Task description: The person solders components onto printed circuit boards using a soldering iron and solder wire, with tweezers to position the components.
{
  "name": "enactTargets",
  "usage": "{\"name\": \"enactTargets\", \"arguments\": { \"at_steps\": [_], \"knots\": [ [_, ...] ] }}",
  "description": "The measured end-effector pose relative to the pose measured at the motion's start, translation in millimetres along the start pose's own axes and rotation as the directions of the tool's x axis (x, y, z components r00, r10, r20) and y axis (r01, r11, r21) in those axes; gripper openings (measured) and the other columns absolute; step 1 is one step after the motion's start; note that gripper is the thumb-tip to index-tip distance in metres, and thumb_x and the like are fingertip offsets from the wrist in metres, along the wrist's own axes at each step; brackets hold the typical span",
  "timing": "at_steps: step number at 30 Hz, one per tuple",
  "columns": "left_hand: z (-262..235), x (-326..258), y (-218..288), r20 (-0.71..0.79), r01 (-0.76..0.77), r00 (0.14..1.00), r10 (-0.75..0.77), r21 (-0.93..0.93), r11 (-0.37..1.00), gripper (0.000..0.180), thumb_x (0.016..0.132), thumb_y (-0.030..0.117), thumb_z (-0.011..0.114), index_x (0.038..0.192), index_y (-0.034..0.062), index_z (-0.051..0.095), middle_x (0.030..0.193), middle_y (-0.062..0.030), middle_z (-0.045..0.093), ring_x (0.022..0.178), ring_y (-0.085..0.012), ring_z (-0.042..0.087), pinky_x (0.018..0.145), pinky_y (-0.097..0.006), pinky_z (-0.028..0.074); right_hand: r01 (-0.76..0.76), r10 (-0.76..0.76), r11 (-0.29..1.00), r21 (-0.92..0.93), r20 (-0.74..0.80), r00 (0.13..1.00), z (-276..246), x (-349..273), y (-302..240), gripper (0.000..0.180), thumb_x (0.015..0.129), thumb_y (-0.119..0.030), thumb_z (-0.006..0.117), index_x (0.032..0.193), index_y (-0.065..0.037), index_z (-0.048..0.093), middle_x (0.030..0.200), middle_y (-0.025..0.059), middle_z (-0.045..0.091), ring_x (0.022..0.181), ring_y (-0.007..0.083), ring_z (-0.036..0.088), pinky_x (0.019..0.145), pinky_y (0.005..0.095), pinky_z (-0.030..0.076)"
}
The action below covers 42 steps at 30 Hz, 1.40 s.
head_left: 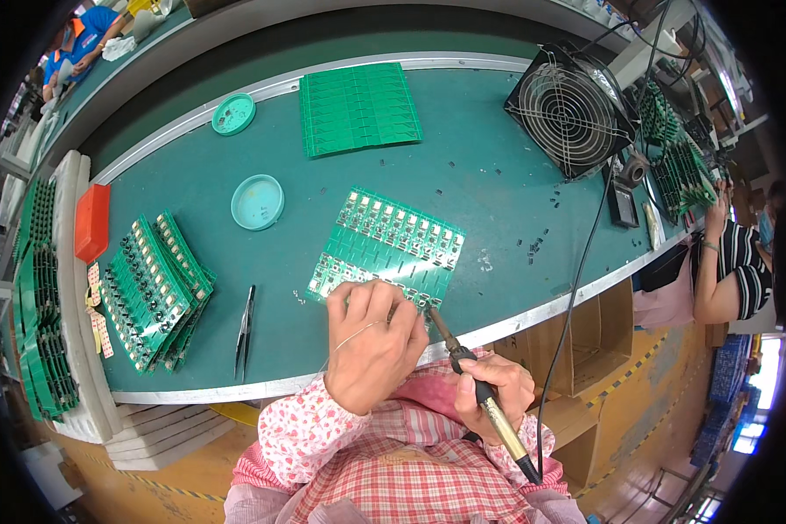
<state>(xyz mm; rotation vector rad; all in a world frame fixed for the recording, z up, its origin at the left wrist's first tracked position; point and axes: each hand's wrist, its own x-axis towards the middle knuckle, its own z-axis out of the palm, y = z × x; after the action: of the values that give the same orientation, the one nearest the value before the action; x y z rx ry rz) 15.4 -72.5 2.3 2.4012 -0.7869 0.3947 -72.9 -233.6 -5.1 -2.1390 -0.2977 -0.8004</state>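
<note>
Head-worn fisheye view, looking steeply down onto the hands and the bench beyond them.

The single camera sits above and just behind the hands, close enough that the left hand [371, 345] and right hand [495, 386] fill the lower middle, with the person's own lap directly beneath them. It faces forward and downward across the green bench [480, 175], whose near metal edge bends in an arc just ahead of the hands. The wide lens curves straight lines toward the dark rim. Far beyond the hands the bench's back edge shows; off to the right of the hands, floor and another person [735, 271] enter view.
</note>
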Motion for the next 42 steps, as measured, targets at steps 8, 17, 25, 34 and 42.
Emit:
{"name": "enactTargets", "arguments": {
  "at_steps": [8,17,25,34,42],
  "knots": [
    [0,0,0,-0.008,0.006,1.0,-0.006,-0.01,1.0,0.018,0.071,0.008,0.076,0.078,0.0061,0.06,0.093,-0.0067,0.054,0.092,-0.0271,0.052,0.089,-0.046,0.038,-0.014,0.014,1.0,-0.015,0.019,1.0,0,1,-3,0.024,0.077,0.0,0.074,0.099,0.0,0.064,0.063,0.0052,0.061,0.047,0.0179,0.058,0.044,0.0294,0.046],
    [1,1,1,-0.006,-0.007,1.0,0.007,-0.007,1.0,0.017,0.071,0.008,0.076,0.079,0.0055,0.061,0.092,-0.0068,0.055,0.091,-0.0268,0.053,0.089,-0.045,0.038,-0.013,0.013,1.0,-0.024,0.012,1.0,0,4,-7,0.024,0.077,0.0,0.074,0.098,0.001,0.064,0.065,0.0064,0.063,0.048,0.0187,0.059,0.045,0.0299,0.048],
    [-2,0,1,-0.01,0.013,1.0,-0.013,-0.039,0.999,0.018,0.071,0.007,0.076,0.078,0.006,0.06,0.092,-0.0063,0.056,0.09,-0.027,0.053,0.087,-0.045,0.038,0.004,-0.002,0.999,-0.037,0.042,0.999,1,6,-7,0.024,0.076,-0.001,0.075,0.097,0.001,0.064,0.067,0.0063,0.065,0.05,0.0199,0.061,0.047,0.0299,0.049],
    [-26,-16,-3,-0.054,0.04,0.998,-0.043,-0.051,0.998,0.016,0.074,0.006,0.074,0.08,0.0079,0.059,0.092,-0.0061,0.059,0.089,-0.027,0.057,0.086,-0.045,0.039,0.001,-0.001,1.0,0.007,-0.042,0.999,-18,3,-11,0.026,0.076,0.002,0.072,0.1,-0.001,0.064,0.067,0.0056,0.066,0.052,0.0203,0.062,0.048,0.0298,0.05],
    [-41,-31,17,0.022,-0.219,0.974,0.224,-0.141,0.966,0.02,0.07,0.013,0.076,0.083,0.0112,0.061,0.094,-0.0014,0.06,0.09,-0.0232,0.058,0.087,-0.047,0.039,0.046,-0.001,0.984,-0.172,0.251,0.968,-20,9,-15,0.03,0.072,-0.006,0.08,0.101,-0.012,0.074,0.069,0.0005,0.051,0.057,0.0188,0.054,0.05,0.03,0.044]
  ]
}}
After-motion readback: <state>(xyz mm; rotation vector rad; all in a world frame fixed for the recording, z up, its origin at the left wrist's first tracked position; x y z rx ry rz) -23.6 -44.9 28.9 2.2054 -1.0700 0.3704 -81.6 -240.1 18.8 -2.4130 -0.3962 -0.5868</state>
